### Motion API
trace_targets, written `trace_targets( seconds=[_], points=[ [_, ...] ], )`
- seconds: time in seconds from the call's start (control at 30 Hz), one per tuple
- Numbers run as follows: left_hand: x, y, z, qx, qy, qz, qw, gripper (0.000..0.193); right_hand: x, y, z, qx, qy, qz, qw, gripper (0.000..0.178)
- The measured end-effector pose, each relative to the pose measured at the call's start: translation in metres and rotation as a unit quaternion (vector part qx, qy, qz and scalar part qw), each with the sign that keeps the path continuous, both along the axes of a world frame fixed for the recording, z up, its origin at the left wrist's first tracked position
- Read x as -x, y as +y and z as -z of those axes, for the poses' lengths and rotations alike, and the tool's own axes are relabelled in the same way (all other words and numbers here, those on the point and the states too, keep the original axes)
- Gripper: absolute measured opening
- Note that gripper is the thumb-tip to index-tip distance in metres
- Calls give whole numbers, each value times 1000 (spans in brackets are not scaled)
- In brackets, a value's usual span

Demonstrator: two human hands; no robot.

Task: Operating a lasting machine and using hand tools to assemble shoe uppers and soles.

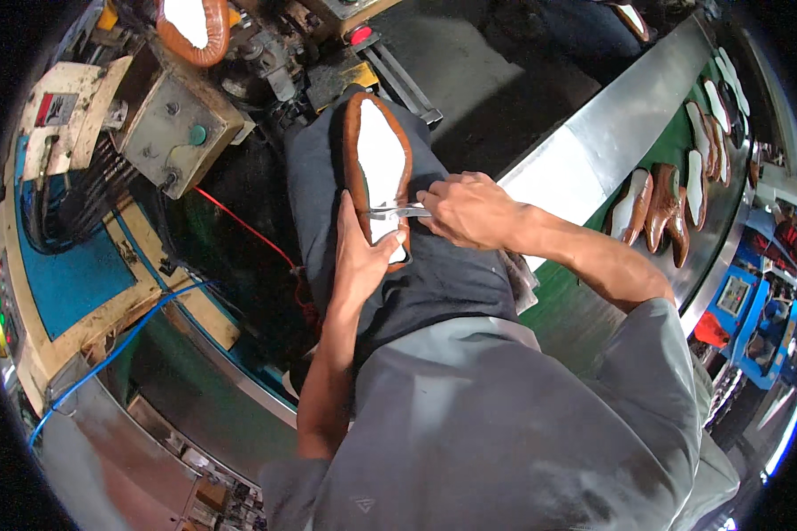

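A brown leather shoe upper [383, 150] lies sole side up along my thigh, its white insole facing me and the leather edge folded in round it. My left hand [360, 257] grips it near the narrow heel end, with the thumb pressed on the white insole. In my right hand [471, 211] is a slim metal tool with a blade-like end [406, 212], lying across the insole just above my left thumb. Its handle is hidden in the closed fingers, so its exact kind is unclear.
On the right, a green conveyor belt [562, 305] with a metal side plate [584, 133] carries several brown shoes [664, 205]. A machine with a grey control box [181, 133] stands at the left. Another shoe [214, 44] sits at the top. A blue hose [119, 348] runs at lower left.
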State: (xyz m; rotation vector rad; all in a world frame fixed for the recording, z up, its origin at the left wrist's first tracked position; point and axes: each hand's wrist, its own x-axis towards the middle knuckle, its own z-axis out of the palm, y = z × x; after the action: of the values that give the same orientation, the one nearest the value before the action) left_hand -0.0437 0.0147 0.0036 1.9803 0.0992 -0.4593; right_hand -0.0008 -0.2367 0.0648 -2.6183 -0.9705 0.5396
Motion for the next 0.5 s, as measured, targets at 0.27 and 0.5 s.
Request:
trace_targets(
  seconds=[0.27, 0.5],
  points=[
    [4, 5, 11, -32, -34, -44, 998, 96, -10, -6, 36, -37, -11, -10, 999, 41],
    [-4, 4, 2, 142, 71, -32, 987, 98, 0, -23, 36, 1, 89, 34, 995, 46]
  ],
)
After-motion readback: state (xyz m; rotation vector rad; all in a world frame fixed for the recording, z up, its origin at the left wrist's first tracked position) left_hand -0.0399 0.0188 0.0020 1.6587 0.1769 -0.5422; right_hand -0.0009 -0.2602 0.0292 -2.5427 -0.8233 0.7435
